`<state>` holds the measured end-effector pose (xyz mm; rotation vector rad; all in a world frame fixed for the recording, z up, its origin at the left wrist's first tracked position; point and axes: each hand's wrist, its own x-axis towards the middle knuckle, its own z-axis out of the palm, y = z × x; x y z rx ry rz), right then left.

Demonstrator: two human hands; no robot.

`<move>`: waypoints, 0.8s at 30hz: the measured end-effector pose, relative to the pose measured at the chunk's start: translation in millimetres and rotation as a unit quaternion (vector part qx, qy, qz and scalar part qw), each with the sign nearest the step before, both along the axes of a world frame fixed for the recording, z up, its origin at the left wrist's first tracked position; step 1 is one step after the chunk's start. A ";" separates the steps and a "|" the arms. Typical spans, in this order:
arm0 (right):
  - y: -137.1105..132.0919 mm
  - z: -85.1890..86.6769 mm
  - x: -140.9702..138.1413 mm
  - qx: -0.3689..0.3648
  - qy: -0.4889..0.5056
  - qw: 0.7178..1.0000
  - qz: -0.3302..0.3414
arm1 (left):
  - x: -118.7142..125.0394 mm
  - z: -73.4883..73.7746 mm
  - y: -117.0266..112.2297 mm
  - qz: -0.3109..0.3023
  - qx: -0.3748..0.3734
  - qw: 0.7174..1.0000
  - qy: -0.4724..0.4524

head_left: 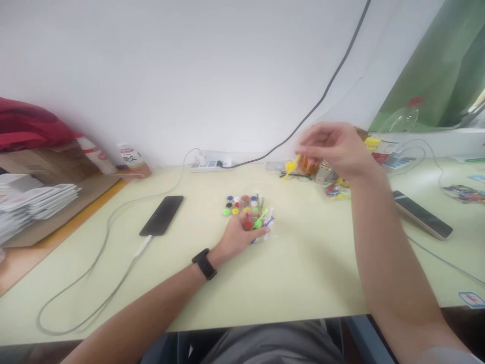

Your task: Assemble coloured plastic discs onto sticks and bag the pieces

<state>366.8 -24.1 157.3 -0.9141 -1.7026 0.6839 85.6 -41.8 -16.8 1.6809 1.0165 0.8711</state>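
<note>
My right hand [335, 149] is raised above the table, its fingertips pinching a small yellow plastic piece [290, 166] with a round middle and thin ends. Down on the table, my left hand [238, 235] curls around a clear plastic packet [271, 222] of small coloured pieces. A bright green piece [259, 222] of similar shape shows between its thumb and fingers, with red, blue and white bits around it. Just beyond those fingers are several round cap-like pieces [229, 206] in blue, black, green and yellow. The left fingertips are partly hidden among the pieces.
A black phone [162, 216] on a white cable lies to the left, another phone [422, 215] to the right. Bagged small items [333, 189] and glasses [297, 177] sit behind my right hand. A bottle [133, 161], white stacks [41, 202] and a power strip [212, 166] stand along the back and left.
</note>
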 end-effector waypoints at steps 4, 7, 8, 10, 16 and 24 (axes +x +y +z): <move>-16.5 5.6 -44.2 0.017 -0.029 0.999 0.010 | 0.6 1.2 1.0 -0.027 0.010 0.999 -0.034; -14.6 -3.1 -74.1 -0.004 -0.104 0.993 0.059 | 1.3 2.0 1.1 -0.028 0.036 0.998 -0.051; -12.2 -7.5 -81.5 -0.009 -0.123 0.990 0.076 | 1.6 2.3 1.1 -0.020 0.039 0.998 -0.053; -7.2 -16.7 -92.2 -0.019 -0.151 0.984 0.095 | 2.2 2.8 0.9 -0.005 0.032 0.998 -0.058; -6.7 -23.8 -96.6 -0.046 -0.278 0.944 0.171 | 1.5 3.7 1.7 -0.004 0.015 0.997 -0.072; -55.0 22.3 -74.0 0.029 -0.140 0.981 0.131 | 2.2 8.7 -7.7 -0.060 0.035 0.992 -0.108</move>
